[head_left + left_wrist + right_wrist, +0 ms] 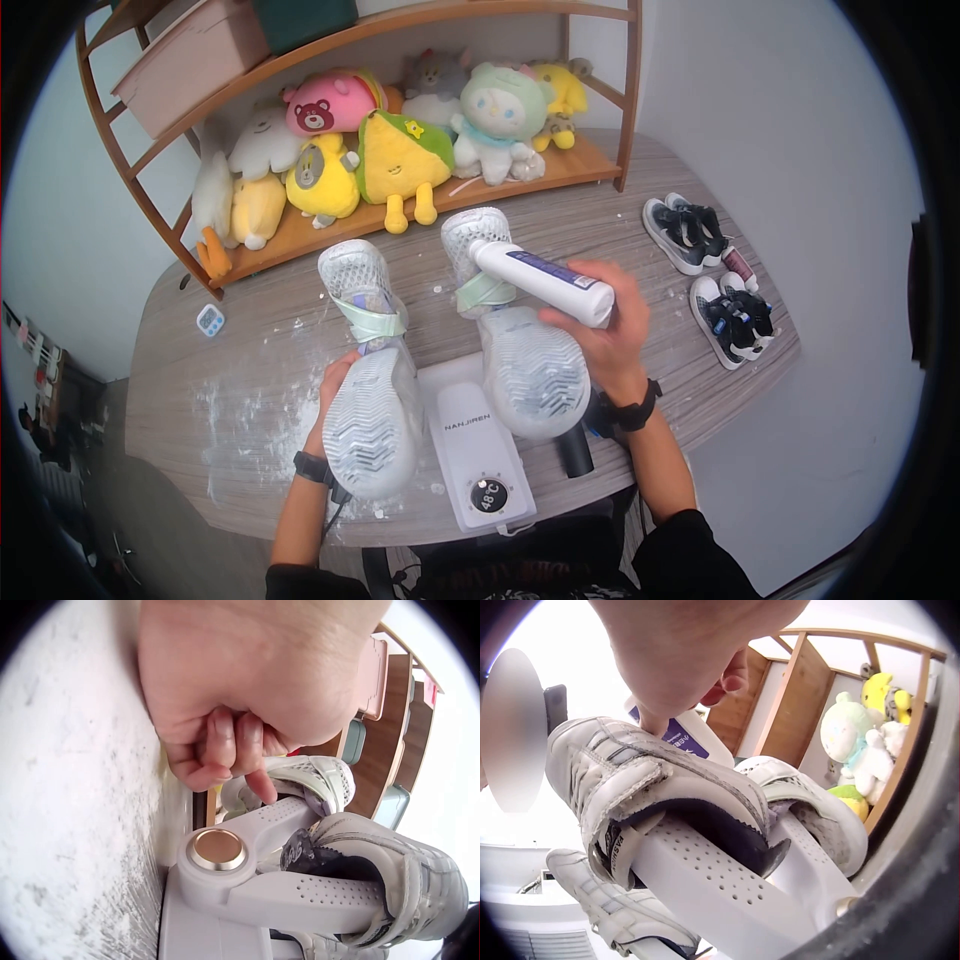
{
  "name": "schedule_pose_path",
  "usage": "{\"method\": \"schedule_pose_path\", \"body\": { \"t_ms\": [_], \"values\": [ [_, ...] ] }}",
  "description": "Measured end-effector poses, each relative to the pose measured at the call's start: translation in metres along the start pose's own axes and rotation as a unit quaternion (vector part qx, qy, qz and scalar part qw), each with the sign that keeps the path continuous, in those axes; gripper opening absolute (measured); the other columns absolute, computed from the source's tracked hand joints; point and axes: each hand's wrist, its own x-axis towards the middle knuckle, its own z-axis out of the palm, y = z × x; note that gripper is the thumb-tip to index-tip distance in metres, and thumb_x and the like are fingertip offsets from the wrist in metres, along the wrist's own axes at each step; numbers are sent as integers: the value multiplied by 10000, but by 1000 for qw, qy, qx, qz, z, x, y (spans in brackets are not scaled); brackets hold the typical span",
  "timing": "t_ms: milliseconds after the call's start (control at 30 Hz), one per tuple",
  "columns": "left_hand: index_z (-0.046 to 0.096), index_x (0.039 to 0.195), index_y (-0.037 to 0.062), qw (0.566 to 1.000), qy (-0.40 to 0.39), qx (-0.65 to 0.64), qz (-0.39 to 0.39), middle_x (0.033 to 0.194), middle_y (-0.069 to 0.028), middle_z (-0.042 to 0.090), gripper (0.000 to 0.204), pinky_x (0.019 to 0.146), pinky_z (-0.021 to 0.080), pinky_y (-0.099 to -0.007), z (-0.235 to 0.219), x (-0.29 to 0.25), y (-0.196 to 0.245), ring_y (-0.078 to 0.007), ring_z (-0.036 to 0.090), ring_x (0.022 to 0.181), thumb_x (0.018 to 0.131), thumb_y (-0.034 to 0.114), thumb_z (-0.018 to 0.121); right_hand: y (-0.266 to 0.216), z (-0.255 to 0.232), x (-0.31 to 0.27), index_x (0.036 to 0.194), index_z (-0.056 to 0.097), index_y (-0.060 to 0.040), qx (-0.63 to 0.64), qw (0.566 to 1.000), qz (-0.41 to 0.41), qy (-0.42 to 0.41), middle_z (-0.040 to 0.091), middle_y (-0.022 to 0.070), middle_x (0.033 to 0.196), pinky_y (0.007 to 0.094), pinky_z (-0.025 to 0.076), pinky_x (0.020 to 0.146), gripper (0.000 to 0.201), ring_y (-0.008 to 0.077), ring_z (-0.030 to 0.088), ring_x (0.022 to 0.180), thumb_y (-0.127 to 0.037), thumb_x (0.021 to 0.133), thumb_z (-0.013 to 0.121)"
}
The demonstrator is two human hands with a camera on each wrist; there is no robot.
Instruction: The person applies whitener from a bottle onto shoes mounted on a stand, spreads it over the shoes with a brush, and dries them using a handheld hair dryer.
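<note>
My right hand (pixel 615 330) grips a white bottle (pixel 545 280) with a purple label by its base end. The bottle slants, its narrow end against the far right shoe (pixel 468 224). White shoes sit on the arms of a white shoe dryer (pixel 470 440), whose display reads 48°C. The near left shoe (pixel 372 425) and near right shoe (pixel 535 375) turn their soles to the head view; the far left shoe (pixel 355 270) has a pale green strap. Beside the near left shoe, low by the table, is my left hand (pixel 232 712), its fingers loosely curled, nothing visible in them.
Plush toys (pixel 405 160) fill a wooden shelf (pixel 590 170) at the back. Two pairs of dark-and-white shoes (pixel 735 320) stand at the right. A small timer (pixel 210 320) lies left. White smears mark the table (pixel 240 400). A black cylinder (pixel 574 452) is near the front edge.
</note>
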Motion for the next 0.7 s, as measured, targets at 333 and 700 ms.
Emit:
{"method": "schedule_pose_path", "body": {
  "t_ms": [333, 700],
  "values": [
    [651, 1204, -32, 861, 12, 455, 225, 987, -145, 740, 357, 733, 640, -352, 32, -21, 9, -222, 739, 809, 1059, 245, 479, 1, 3, -2, 1209, 578, -29, -14, 999, -22, 29, 741, 145, 1017, 310, 558, 658, 630, 243, 700, 796, -199, 725, 943],
    [677, 1154, -31, 995, -76, -43, -39, 973, -142, 744, 335, 719, 631, -353, -18, 13, -13, -225, 736, 798, 1033, 221, 493, 4, 5, -14, 1268, 508, 0, 23, 991, 91, 94, 683, 89, 1001, 231, 510, 637, 513, 94, 623, 777, -184, 905, 820]
  ]
}}
